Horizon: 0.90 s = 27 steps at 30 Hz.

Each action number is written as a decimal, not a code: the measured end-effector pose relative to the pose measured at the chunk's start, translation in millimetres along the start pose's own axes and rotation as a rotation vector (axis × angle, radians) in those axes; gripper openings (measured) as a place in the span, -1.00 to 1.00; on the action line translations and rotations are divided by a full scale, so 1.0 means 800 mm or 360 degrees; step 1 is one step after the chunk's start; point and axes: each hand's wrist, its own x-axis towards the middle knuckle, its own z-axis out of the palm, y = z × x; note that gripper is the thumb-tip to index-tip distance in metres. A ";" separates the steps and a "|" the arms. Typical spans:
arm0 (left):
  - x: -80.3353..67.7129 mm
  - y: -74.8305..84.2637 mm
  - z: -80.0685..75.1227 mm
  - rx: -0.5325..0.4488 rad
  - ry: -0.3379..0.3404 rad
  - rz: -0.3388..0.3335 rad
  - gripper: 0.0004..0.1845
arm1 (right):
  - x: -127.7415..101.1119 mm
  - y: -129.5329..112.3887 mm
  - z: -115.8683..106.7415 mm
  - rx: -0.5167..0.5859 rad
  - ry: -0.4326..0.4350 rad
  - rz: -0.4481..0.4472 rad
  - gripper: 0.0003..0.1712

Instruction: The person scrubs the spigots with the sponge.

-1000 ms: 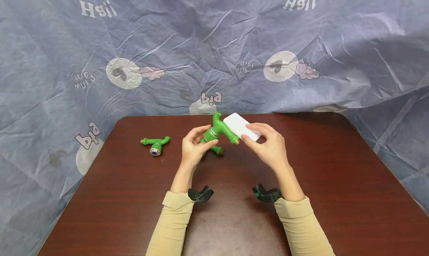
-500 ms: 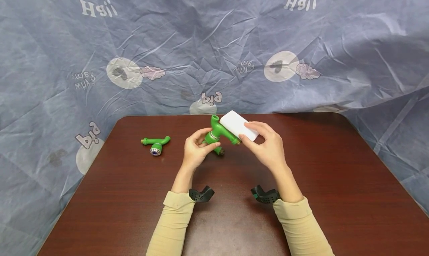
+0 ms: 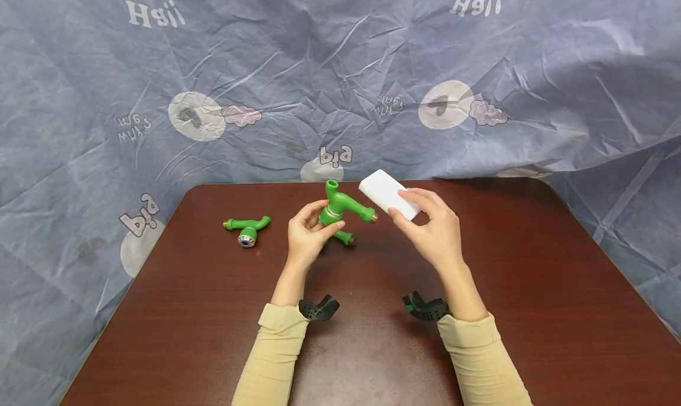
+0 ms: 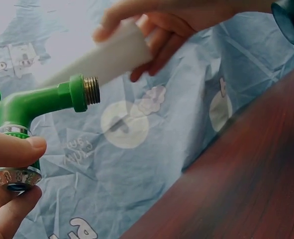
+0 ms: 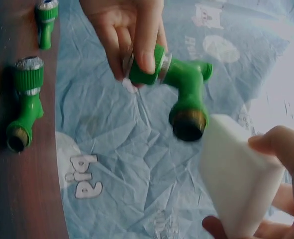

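My left hand [image 3: 307, 231] grips a green plastic faucet [image 3: 340, 204] by its ribbed knob, holding it up above the table. The faucet's spout points up and its brass threaded end [image 4: 92, 90] points right. In my right hand [image 3: 433, 229] a white rectangular sponge block [image 3: 387, 192] is pinched between thumb and fingers. The block is just right of the faucet, with a small gap between them in the head view. Behind my left hand a second green faucet [image 3: 344, 237] lies on the table, partly hidden. A third green faucet [image 3: 247, 229] lies farther left.
The dark reddish-brown table [image 3: 213, 323] extends under both hands. A wrinkled blue-grey printed cloth [image 3: 298, 69] hangs right behind its far edge. Black wrist mounts [image 3: 319, 307] sit on both forearms.
The white block came against the faucet's pipe half a second ago, then drew back up and right. The held faucet has shifted slightly left and turned, its spout now more upright.
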 end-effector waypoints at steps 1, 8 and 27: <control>0.000 0.000 0.000 -0.0001 -0.0004 0.0001 -0.48 | -0.001 -0.002 0.001 0.0022 -0.0015 -0.0025 -0.61; 0.001 -0.002 0.002 -0.0006 0.0043 0.0060 -0.49 | -0.003 -0.007 0.004 0.0069 -0.0233 -0.0165 -0.58; 0.010 -0.033 -0.008 -0.0115 0.0229 0.0051 -0.47 | 0.003 0.003 -0.012 0.0043 -0.0171 -0.0020 -0.63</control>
